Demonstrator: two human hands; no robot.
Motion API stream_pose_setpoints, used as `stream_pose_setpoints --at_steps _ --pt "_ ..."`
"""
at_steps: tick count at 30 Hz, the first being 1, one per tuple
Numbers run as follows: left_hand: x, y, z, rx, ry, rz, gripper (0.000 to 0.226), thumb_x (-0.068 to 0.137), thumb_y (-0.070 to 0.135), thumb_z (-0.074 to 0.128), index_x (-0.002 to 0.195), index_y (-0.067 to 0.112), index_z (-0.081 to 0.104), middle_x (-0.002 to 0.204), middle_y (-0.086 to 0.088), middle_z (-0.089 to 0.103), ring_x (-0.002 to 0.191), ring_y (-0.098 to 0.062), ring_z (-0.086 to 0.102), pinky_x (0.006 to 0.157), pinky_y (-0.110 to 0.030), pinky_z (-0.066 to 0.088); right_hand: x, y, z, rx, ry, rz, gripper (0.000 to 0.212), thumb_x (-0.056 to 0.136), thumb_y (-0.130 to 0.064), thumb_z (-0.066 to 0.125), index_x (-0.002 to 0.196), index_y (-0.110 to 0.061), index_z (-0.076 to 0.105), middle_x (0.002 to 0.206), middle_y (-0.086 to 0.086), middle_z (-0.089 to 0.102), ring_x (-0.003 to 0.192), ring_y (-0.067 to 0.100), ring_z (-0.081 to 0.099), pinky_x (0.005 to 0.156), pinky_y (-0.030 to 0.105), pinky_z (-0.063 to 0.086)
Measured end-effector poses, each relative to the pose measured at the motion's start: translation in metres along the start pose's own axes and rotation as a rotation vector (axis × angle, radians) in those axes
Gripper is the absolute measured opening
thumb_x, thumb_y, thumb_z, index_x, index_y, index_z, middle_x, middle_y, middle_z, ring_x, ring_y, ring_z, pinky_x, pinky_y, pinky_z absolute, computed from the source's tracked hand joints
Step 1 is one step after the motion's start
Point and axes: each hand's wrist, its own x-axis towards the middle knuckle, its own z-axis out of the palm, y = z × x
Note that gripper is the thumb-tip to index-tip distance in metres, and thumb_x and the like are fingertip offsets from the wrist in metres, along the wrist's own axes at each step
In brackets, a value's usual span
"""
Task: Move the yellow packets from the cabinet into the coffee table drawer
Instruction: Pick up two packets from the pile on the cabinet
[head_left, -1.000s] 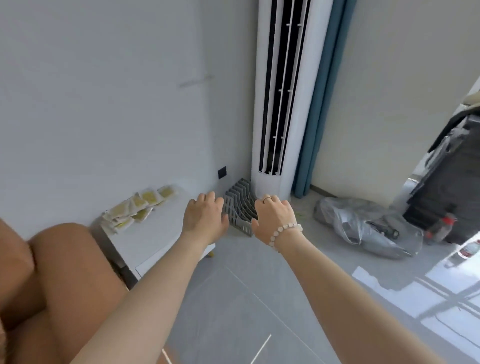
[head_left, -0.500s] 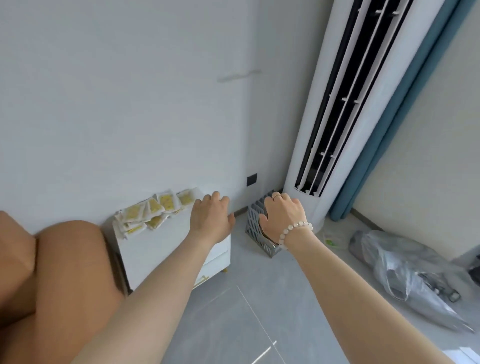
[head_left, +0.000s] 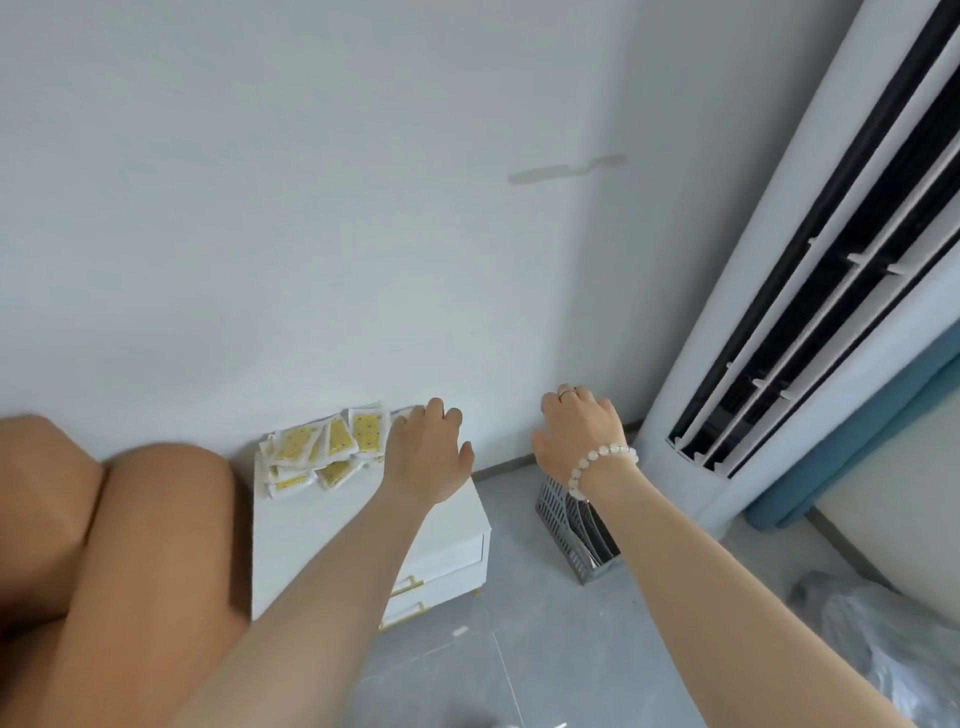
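Several yellow packets (head_left: 326, 449) lie in a loose pile on top of a low white cabinet (head_left: 306, 540) against the wall. My left hand (head_left: 427, 453) hovers palm down over the cabinet's right side, just right of the pile, fingers apart and holding nothing. My right hand (head_left: 576, 434), with a ring and a bead bracelet, is stretched out further right, above the floor, also empty with fingers spread. The coffee table drawer is not in view.
A tan rounded sofa arm (head_left: 104, 545) stands left of the cabinet. A grey file rack (head_left: 566, 525) sits on the floor under my right wrist. A tall white air conditioner (head_left: 810, 291) and blue curtain (head_left: 852, 447) stand at right, a clear plastic bag (head_left: 883, 639) lower right.
The view has swung left and closer to the cabinet. Both hands have moved toward the packets; my left hand is now over the cabinet top beside the pile.
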Motion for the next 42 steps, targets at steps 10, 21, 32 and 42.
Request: stream_pose_setpoints --at_steps 10,21,32,42 --pt "0.033 -0.077 0.051 -0.057 -0.183 -0.351 0.039 0.097 0.038 0.037 0.129 0.017 0.046 0.125 -0.002 0.046 0.113 -0.021 0.048 0.09 -0.031 0.034 0.11 -0.062 0.062 -0.009 -0.149 -0.313 0.033 0.097 -0.029 0.037 0.121 -0.01 0.047 0.124 0.005 0.049 0.116 0.021 0.044 0.093 0.032 0.035" --pt "0.1 -0.171 0.133 -0.125 -0.292 -0.451 0.038 0.097 0.037 0.038 0.127 0.017 0.048 0.118 -0.001 0.05 0.105 -0.02 0.051 0.083 -0.029 0.036 0.22 -0.116 0.141 -0.043 -0.341 -0.365 0.031 0.097 -0.03 0.034 0.121 -0.014 0.046 0.123 0.002 0.048 0.117 0.018 0.044 0.093 0.03 0.034" --pt "0.165 -0.254 0.233 -0.216 -0.35 -0.603 0.035 0.091 0.031 0.053 0.116 0.008 0.061 0.106 -0.009 0.06 0.097 -0.029 0.059 0.075 -0.035 0.044 0.268 -0.125 0.228 0.051 -0.511 -0.235 0.03 0.098 -0.034 0.033 0.122 -0.019 0.046 0.124 -0.003 0.049 0.117 0.015 0.045 0.093 0.026 0.036" --pt "0.191 -0.345 0.33 -0.445 -0.202 -1.322 0.062 0.077 0.051 0.067 0.122 0.009 0.056 0.122 -0.013 0.052 0.118 -0.031 0.043 0.093 -0.04 0.038 0.281 -0.133 0.334 0.167 -0.513 -0.262 0.025 0.088 -0.033 0.055 0.109 -0.022 0.058 0.107 -0.007 0.057 0.1 0.012 0.057 0.081 0.027 0.045"
